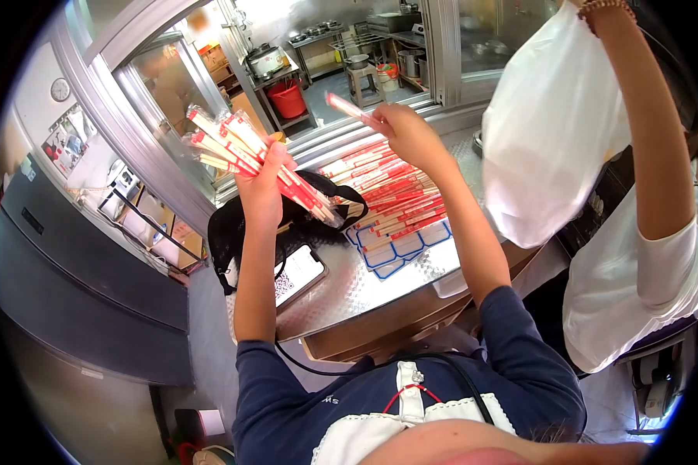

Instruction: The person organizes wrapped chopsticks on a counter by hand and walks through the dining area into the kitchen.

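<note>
My left hand [264,182] is closed around a bundle of chopsticks [229,143] in clear and red wrappers, raised over a black bag [229,232]. My right hand [411,136] pinches the end of a single wrapped chopstick pack [347,107], which points up and left. Below it, many chopstick packs [399,194] lie in rows on the metal table [345,291]. White cards with blue borders [403,263] stick out from under them. Close to my left forearm, a phone [298,275] shows a QR code.
A person's arm [651,116] at the right holds up a full white plastic bag [551,132]. A window frame [442,50] borders the table's far side, with a kitchen and a red bucket [287,98] beyond. A dark fridge [85,248] stands at left.
</note>
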